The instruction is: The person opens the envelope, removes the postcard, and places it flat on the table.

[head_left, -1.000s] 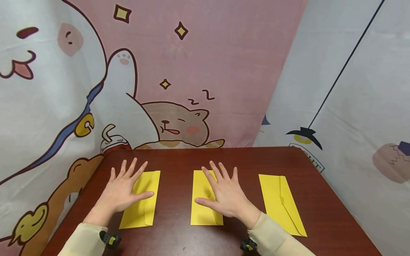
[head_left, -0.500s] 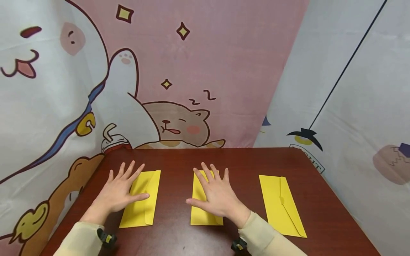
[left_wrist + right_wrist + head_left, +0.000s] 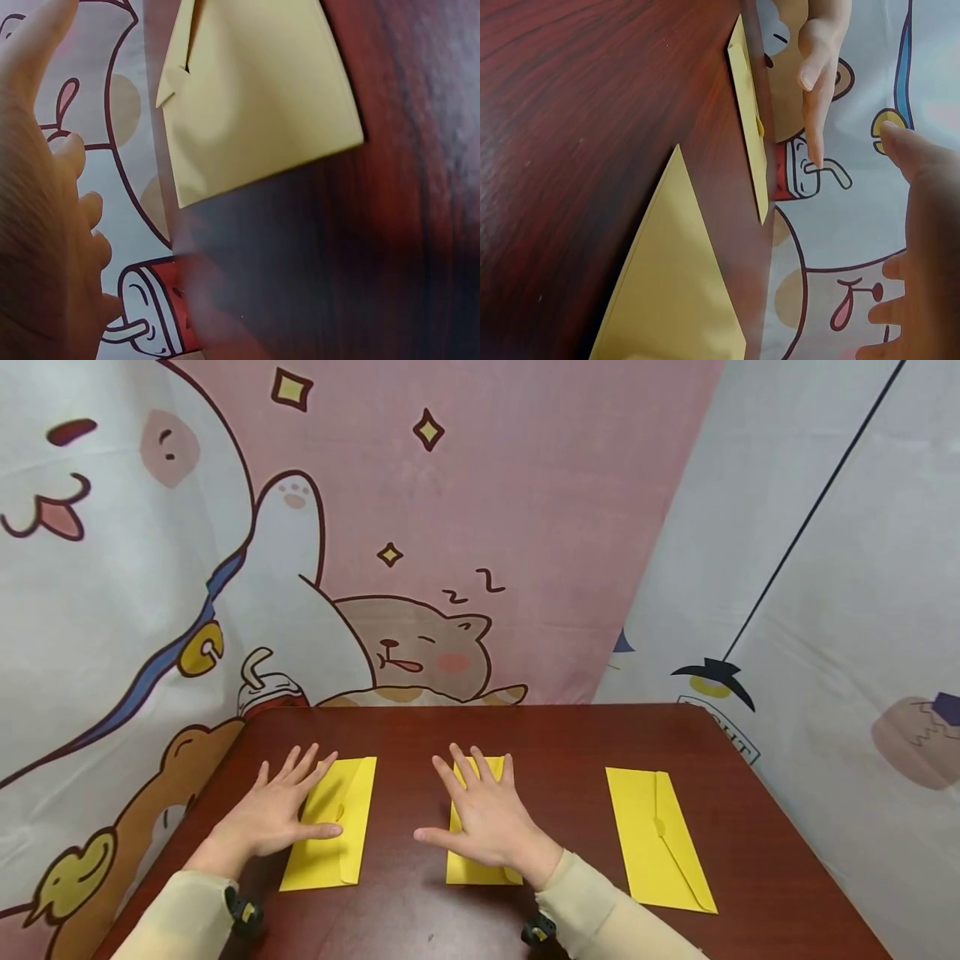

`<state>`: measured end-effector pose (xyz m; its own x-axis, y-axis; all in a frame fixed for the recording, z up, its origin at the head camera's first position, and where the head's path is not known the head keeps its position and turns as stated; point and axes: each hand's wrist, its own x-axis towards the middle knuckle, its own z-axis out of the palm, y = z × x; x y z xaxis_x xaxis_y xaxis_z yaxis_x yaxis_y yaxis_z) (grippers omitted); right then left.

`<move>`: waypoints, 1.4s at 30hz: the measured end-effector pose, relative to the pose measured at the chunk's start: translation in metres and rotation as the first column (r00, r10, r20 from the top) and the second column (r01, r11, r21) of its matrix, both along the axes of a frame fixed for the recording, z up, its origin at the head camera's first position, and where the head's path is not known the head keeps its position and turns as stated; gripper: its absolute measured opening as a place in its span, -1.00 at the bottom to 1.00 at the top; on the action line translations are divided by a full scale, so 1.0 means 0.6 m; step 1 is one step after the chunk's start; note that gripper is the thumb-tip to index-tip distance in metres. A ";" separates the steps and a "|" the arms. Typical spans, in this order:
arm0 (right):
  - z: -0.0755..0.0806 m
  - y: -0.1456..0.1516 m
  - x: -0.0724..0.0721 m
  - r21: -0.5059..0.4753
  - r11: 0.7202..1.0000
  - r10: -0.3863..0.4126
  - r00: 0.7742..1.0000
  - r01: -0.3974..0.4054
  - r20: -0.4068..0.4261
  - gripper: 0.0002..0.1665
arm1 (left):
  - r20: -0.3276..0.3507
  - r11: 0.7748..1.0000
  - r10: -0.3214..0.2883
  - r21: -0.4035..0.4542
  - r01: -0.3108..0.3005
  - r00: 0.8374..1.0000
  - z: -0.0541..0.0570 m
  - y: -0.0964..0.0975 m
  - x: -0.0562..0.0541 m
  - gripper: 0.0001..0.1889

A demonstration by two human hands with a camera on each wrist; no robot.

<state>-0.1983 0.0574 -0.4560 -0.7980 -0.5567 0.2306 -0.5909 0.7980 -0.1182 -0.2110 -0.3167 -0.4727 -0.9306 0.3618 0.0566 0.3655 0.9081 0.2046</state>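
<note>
Three yellow envelopes lie apart in a row on a dark red-brown table. My left hand (image 3: 273, 814) is held above the left envelope (image 3: 351, 847), fingers spread and straight, gripping nothing. Above the middle envelope (image 3: 476, 870) is my right hand (image 3: 491, 818), also spread, covering part of it. The right envelope (image 3: 652, 852) lies flap side up, slightly turned, with no hand near it. The left wrist view shows one envelope (image 3: 262, 97) below and beside the hand, with a gap between. In the right wrist view, the left hand (image 3: 821, 75) hovers beyond the farther envelope (image 3: 746, 127).
The wooden tabletop (image 3: 405, 910) runs back to a cloth backdrop (image 3: 555, 527) printed with cartoon animals. More printed cloth (image 3: 825, 635) hangs along the right side. Each wrist wears a dark strap, such as the left strap (image 3: 243, 910).
My right hand has drifted left over the middle envelope. My left hand has shifted slightly left and down, showing more of the left envelope. The envelopes stay in place.
</note>
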 end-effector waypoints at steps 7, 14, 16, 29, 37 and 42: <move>-0.004 -0.026 -0.003 0.029 0.999 0.019 1.000 -0.019 0.015 0.27 | 0.038 1.000 0.000 -0.010 0.000 0.999 -0.006 -0.007 -0.002 0.30; -0.001 -0.051 -0.006 0.075 0.997 0.032 0.999 -0.033 0.016 0.31 | 0.067 0.999 0.005 -0.044 -0.002 0.998 -0.014 -0.013 -0.005 0.40; 0.001 -0.056 -0.008 0.089 0.995 0.030 0.999 -0.032 0.025 0.33 | 0.072 0.998 0.006 -0.055 -0.002 0.997 -0.013 -0.011 -0.007 0.43; -0.015 -0.107 -0.002 0.123 0.990 0.060 0.995 -0.070 0.085 0.33 | 0.189 0.999 0.021 -0.027 -0.017 0.982 -0.023 -0.017 -0.011 0.53; -0.026 -0.148 0.002 0.158 0.984 0.066 0.991 -0.084 0.116 0.31 | 0.224 1.000 0.000 -0.022 0.005 0.975 -0.025 -0.017 -0.014 0.56; -0.030 -0.171 0.007 0.197 0.975 0.072 0.988 -0.098 0.135 0.31 | 0.229 0.999 -0.012 -0.031 0.019 0.973 -0.025 -0.018 -0.015 0.56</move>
<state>-0.1942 -0.0453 -0.4743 -0.7614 -0.6483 0.0067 -0.6480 0.7607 -0.0370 -0.2199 -0.3274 -0.4875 -0.9118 0.3742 -0.1693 0.3265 0.9104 0.2541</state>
